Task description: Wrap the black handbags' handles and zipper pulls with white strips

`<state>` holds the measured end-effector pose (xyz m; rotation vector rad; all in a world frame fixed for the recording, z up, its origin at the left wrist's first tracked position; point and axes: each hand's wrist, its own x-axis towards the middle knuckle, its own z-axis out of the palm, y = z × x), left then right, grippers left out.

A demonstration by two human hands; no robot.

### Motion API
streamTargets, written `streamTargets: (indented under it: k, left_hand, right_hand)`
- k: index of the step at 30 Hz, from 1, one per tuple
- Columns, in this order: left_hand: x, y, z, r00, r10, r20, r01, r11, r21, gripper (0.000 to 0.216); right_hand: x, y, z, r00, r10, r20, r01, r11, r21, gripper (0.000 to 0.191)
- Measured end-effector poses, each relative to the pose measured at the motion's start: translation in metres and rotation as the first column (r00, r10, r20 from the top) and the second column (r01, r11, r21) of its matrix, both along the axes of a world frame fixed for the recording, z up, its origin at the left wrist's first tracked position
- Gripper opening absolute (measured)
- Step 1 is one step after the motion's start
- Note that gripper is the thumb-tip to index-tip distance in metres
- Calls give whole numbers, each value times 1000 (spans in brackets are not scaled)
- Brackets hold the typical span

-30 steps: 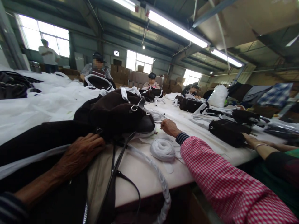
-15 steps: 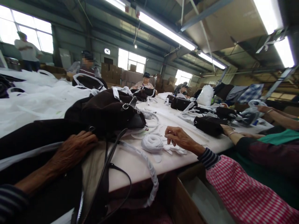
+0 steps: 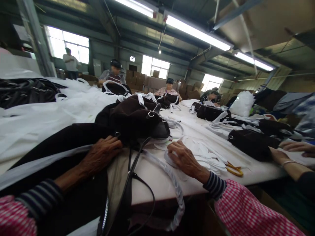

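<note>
My left hand [image 3: 100,155] rests palm down on dark fabric [image 3: 61,144] beside a dark brown handbag [image 3: 134,119], its fingers curled against the bag's base near a metal ring. My right hand [image 3: 183,159] lies over a white wad of wrapping material [image 3: 169,160] on the white table [image 3: 157,183], its fingers bent down over it. A black strap [image 3: 128,183] and a white-wrapped strap [image 3: 172,186] trail from the bag over the table's near edge. Flat white pieces [image 3: 201,149] are spread just right of my right hand.
Yellow-handled scissors [image 3: 233,168] lie near the table edge at right. Another person's hands [image 3: 287,149] work on a black bag [image 3: 248,142] at right. More bags and white plastic sheets [image 3: 49,108] cover the table. Several seated people are at the far end.
My right hand drew back from the far spot on the table and came down onto the white wad. My left hand stayed on the dark fabric by the bag. The view shifted.
</note>
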<state>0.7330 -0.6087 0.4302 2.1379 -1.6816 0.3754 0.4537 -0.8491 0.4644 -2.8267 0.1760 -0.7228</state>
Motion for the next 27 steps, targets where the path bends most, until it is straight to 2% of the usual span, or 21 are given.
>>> streamTargets:
  k: [4, 7, 11, 14, 17, 19, 21, 24, 25, 27]
  left_hand:
    - [-2, -1, 2, 1000, 8, 25, -8, 1000, -3, 19]
    - [-5, -1, 5, 1000, 4, 25, -5, 1000, 12, 21]
    - [-11, 1, 13, 999, 36, 22, -38, 998, 54, 24]
    - [-14, 1, 17, 998, 63, 10, -64, 994, 83, 23]
    - [-13, 1, 15, 997, 76, 7, -76, 993, 93, 21]
    - [-10, 0, 11, 997, 81, 19, -83, 992, 94, 21]
    - [-6, -1, 7, 996, 78, 30, -81, 992, 93, 21]
    - [-3, -3, 2, 997, 68, 43, -72, 993, 97, 22]
    - [-2, -3, 1, 997, 68, 44, -72, 992, 100, 23]
    - [-2, -3, 1, 996, 77, 34, -80, 991, 107, 24]
  right_hand:
    - [0, -11, 6, 999, 11, 52, -21, 979, 205, 12]
    - [-2, -5, 16, 999, 19, 50, -33, 954, 299, 11]
    - [1, 21, 29, 996, 81, 47, -92, 938, 334, 13]
    - [11, 39, 39, 984, 162, 69, -176, 936, 305, 12]
    - [19, 37, 49, 976, 208, 66, -218, 939, 266, 12]
    - [18, 22, 52, 988, 144, 63, -155, 953, 262, 10]
    - [8, 4, 52, 999, 23, 37, -33, 957, 290, 9]
    - [-14, -10, 44, 992, -61, -110, 94, 942, 323, 8]
    - [-21, -8, 39, 985, -58, -165, 105, 950, 292, 8]
    - [-31, 2, 28, 968, -71, -241, 108, 984, 143, 11]
